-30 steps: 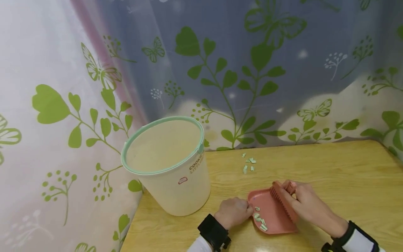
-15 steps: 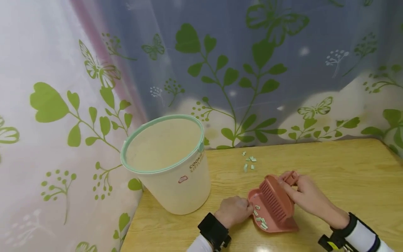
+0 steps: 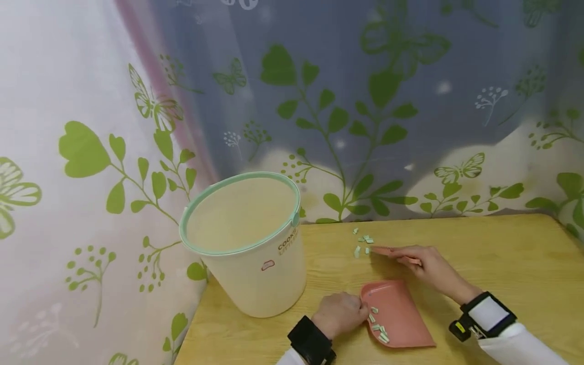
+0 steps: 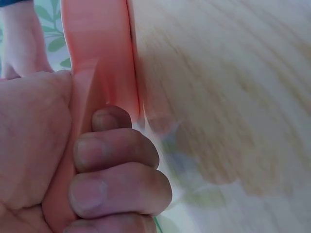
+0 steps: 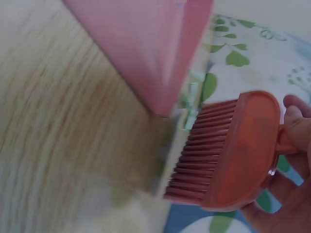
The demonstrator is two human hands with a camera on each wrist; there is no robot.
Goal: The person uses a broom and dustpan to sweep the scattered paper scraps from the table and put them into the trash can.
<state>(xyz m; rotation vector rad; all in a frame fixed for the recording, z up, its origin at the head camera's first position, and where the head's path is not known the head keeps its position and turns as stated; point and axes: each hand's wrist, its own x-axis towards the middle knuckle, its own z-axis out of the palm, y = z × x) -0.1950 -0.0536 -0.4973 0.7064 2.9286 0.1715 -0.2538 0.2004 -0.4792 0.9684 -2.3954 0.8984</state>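
My left hand (image 3: 341, 313) grips the handle of a pink dustpan (image 3: 401, 317) lying on the table; in the left wrist view its fingers curl round that handle (image 4: 63, 189). Several pale green scraps (image 3: 380, 333) lie inside the pan along its left side. Beyond the pan, my right hand (image 3: 426, 263) holds a small reddish hand brush (image 3: 385, 250) by its handle. The brush end is right at a small cluster of pale green scraps (image 3: 365, 239) on the table. In the right wrist view the bristles (image 5: 206, 150) point toward the table, close to the dustpan's corner.
A tall cream bucket (image 3: 260, 279) with a mint green rim stands on the wooden table (image 3: 502, 263), left of the dustpan. A curtain (image 3: 333, 101) with leaf and butterfly prints hangs along the table's back edge and left side.
My right hand has lifted the brush out of the dustpan and carried it away from me to the scraps at the back. The left hand and the dustpan have stayed in place.
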